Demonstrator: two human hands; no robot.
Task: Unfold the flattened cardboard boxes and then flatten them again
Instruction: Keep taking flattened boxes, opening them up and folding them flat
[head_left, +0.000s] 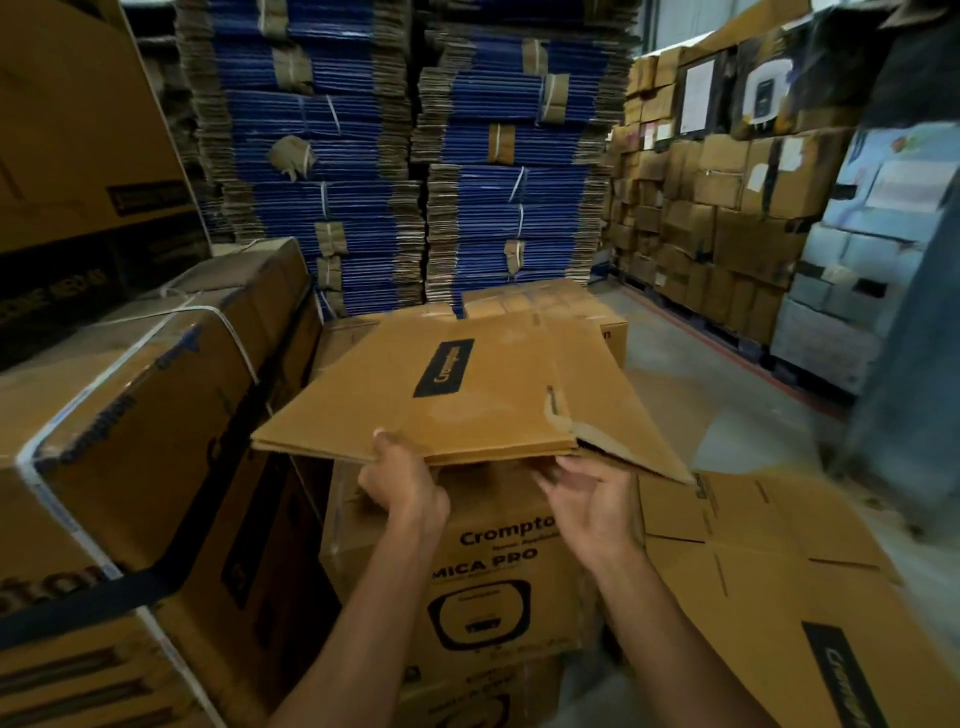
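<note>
Flat box (467, 395): folded, several layers thick, held roughly level and tilted slightly down toward the person. It sits over the top of a standing printed carton (483, 571). Black label strip faces up. The right-hand flap near the near right corner hangs a little open along a torn slit.

Left hand (402, 478): grips the near edge of the flat box left of its middle, thumb on top, fingers curled beneath.

Right hand (592, 499): palm turned inward, fingers extended and relaxed, tips touching the underside of the near edge just below the loose flap. Not clasped round it.

Floor (701, 405), right side: more flattened boxes (779, 571) lying beside the carton. Left: strapped bundle (130, 415) of cartons, close against the printed carton. Back: tall blue-edged stacks (363, 156). Right rear: wall of brown cartons (701, 218).
</note>
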